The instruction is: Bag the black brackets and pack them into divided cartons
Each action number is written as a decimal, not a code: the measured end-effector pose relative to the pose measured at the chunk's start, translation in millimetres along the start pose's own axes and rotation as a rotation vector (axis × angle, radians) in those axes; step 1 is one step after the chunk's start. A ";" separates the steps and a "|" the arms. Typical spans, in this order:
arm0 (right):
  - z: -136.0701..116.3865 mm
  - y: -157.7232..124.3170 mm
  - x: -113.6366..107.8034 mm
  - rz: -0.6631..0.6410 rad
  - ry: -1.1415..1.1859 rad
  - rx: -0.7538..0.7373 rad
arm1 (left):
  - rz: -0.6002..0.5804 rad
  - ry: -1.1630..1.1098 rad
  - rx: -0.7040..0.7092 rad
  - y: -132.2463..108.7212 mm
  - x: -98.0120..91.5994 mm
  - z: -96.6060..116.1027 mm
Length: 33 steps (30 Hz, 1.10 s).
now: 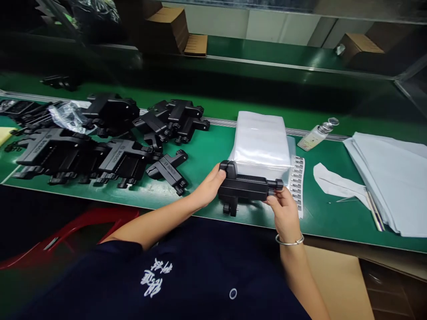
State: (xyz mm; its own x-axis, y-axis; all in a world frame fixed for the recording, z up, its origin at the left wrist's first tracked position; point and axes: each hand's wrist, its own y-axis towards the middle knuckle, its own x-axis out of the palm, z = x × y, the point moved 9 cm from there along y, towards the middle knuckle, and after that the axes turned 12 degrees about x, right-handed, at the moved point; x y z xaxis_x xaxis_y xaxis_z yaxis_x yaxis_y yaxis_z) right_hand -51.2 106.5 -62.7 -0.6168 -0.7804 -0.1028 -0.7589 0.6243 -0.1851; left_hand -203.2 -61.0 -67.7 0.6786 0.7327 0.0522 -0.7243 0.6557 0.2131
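Between my two hands is a black plastic clamp bracket (245, 187) with knobs at its ends, raised just over the bench edge. My left hand (211, 186) grips its left end, thumb on the upper block. At the other end, the fingers of my right hand (283, 205) pinch the small knob. Right behind the bracket lies a stack of clear plastic bags (262, 140). A sheet of printed labels (296, 184) sticks out beside the stack. One similar bracket (169, 171) lies alone on the bench to the left of my left hand.
Piles of black brackets (123, 155) cover the left of the green bench (213, 146). At right are a bottle (315, 135), a white cloth (338, 180), pens (374, 209) and white sheets (393, 182). Cardboard boxes (168, 29) stand on the shelf; a red chair (83, 226) is lower left.
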 end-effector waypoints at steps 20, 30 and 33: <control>-5.6 13.6 25.6 0.043 -0.157 -0.119 | 0.021 0.147 0.202 -1.3 -22.4 32.4; -26.2 -3.8 45.9 -0.005 -0.253 -0.285 | 0.370 -0.311 -0.019 -2.1 -44.4 -1.0; -44.2 -39.5 79.5 -0.117 -0.462 -0.625 | 0.577 -0.628 -0.313 -2.0 -43.9 -29.3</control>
State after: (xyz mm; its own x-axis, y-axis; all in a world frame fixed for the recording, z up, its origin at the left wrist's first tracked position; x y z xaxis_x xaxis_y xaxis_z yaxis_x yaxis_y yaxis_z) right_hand -79.5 21.4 -20.4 -0.4804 -0.6925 -0.5382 -0.8748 0.3347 0.3503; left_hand -235.1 -89.2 -99.0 0.0759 0.7886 0.6101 -0.9101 0.3048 -0.2808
